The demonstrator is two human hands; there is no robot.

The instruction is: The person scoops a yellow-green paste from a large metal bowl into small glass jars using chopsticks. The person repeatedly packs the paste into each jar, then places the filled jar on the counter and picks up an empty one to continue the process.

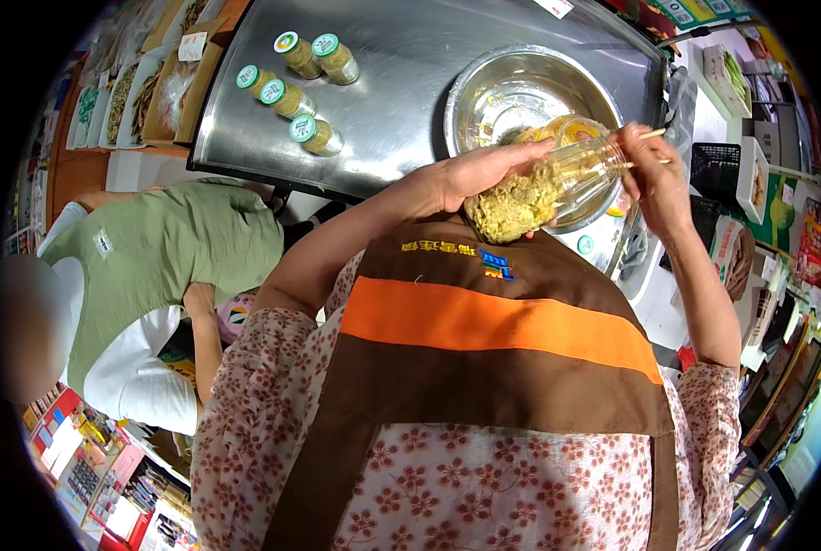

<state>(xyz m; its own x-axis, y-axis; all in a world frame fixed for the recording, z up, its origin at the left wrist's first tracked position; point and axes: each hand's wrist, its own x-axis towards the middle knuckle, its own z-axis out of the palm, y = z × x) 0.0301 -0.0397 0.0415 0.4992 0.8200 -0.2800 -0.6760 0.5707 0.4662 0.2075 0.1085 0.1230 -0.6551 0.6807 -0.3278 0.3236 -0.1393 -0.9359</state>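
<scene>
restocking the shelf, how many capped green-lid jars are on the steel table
5: two jars at the table's far edge, three jars in a diagonal row nearer its left side. More could be hidden behind the arms.

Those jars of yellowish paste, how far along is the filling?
Done: five jars with green lids lie closed on the steel table. In hand: the left hand holds a sixth, open jar tilted, partly full, while the right hand works chopsticks at its mouth. Left: the metal bowl shows only scraps of paste, so little seems to remain beyond topping up and capping this jar.
</scene>
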